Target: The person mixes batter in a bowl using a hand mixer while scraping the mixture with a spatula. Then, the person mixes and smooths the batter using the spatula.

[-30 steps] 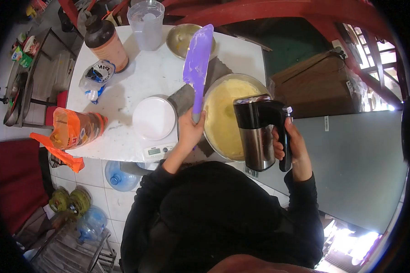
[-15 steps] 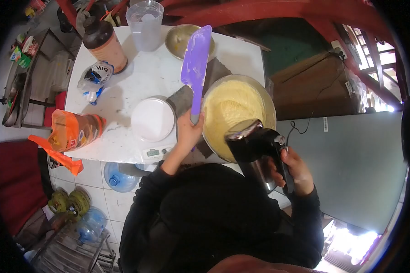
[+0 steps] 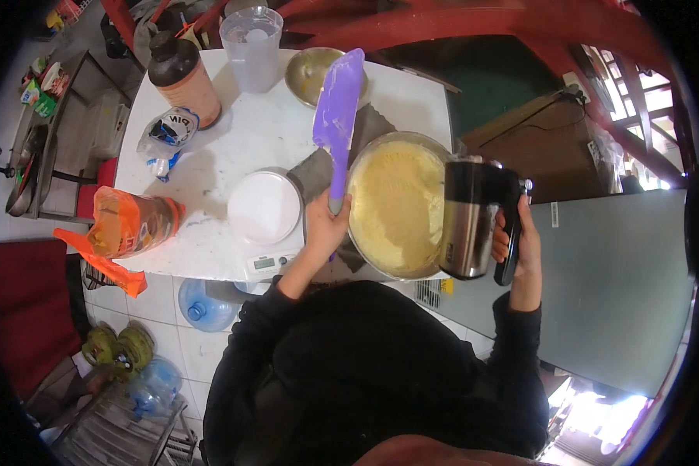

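Note:
My left hand (image 3: pixel 328 224) is closed around the handle of a purple spatula (image 3: pixel 339 105), whose blade points away from me and is smeared with pale batter. That hand is beside the left rim of a metal mixing bowl (image 3: pixel 353 245). Yellow batter (image 3: pixel 396 206) fills much of the bowl. My right hand (image 3: pixel 524 241) grips the black handle of a black and silver hand mixer (image 3: pixel 467 225), held over the bowl's right edge. The mixer's body hides any beaters. Left of the bowl, a white kitchen scale (image 3: pixel 266 208) has a small display.
Behind the spatula is a smaller metal bowl (image 3: pixel 299 76), near a clear plastic jug (image 3: pixel 252 54). A dark-capped bottle (image 3: pixel 185 81), a crumpled plastic packet (image 3: pixel 167 133) and an orange bag (image 3: pixel 132 224) stand along the white table's left side. A grey surface (image 3: pixel 613 279) lies at right.
The hand mixer has swung to the right and turned more upright, uncovering more batter. My right hand has moved up and right with it. My left hand still holds the spatula, nearly unmoved.

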### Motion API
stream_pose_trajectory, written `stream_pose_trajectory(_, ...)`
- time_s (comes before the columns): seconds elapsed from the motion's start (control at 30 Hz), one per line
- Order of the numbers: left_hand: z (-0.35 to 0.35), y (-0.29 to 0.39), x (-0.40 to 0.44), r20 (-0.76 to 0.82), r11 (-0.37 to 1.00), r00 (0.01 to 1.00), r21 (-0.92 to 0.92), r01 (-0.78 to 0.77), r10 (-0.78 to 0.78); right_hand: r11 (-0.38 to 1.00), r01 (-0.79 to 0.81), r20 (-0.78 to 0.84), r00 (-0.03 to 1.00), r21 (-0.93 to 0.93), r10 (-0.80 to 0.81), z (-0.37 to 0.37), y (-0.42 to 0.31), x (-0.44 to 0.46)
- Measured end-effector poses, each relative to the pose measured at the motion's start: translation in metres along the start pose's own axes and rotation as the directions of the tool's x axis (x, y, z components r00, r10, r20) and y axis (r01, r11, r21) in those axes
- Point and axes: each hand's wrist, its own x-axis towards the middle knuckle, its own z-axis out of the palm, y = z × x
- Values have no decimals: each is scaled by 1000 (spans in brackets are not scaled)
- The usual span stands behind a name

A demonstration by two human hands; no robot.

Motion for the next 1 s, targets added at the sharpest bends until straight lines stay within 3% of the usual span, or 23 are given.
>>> stream_pose_trajectory(0.03, 1, -2, 1, -9, 1000, 1000, -20, -19, 19, 999, -30, -7, 1000, -22, 30, -8, 3, -7)
stream_pose_trajectory(0.13, 2, -6, 6, -83, 961, 958, 31, -274, 276, 985, -163, 18, 986, -50, 164, -16, 12, -31)
stream_pose_trajectory(0.2, 0, -5, 4, -22, 989, 989, 14, -149, 149, 967, -237, 107, 963, -96, 247, -9, 16, -52)
stream_pose_trajectory(0.3, -4, 3, 4, 32, 1000, 999, 13, -20, 20, 946, -290, 19, 955, -145, 295, 28, 5, -80)
stream_pose_trajectory(0.33, -4, 4, 4, 44, 1000, 999, 14, 8, -9, 945, -290, 94, 947, -153, 306, 31, 2, -82)
stream_pose_trajectory(0.43, 0, -1, 4, -36, 992, 992, -40, -121, 120, 946, -285, 270, 908, -157, 319, 38, -3, -75)
stream_pose_trajectory(0.53, -3, 5, 1, 40, 993, 999, -117, 31, -27, 953, -279, 346, 888, -117, 303, 47, 4, -57)
stream_pose_trajectory(0.6, -4, 8, 1, 33, 992, 999, -122, 18, -15, 966, -243, 398, 881, -82, 255, 58, 10, -44)
stream_pose_trajectory(0.63, -4, 8, 1, 34, 992, 999, -124, 14, -9, 979, -156, 337, 922, -128, 191, 69, 8, -42)
stream_pose_trajectory(0.73, -4, 9, 1, 34, 995, 999, -101, 3, 1, 980, -198, 412, 893, 4, 179, 58, 13, -11)
stream_pose_trajectory(0.83, -3, 9, 0, 33, 996, 999, -88, 12, -9, 986, -128, 404, 911, 105, 75, 41, 12, 17)
stream_pose_trajectory(1.0, -3, 14, -1, 46, 993, 995, -85, 87, -84, 994, -52, 122, 992, 99, 39, 8, 6, 14)
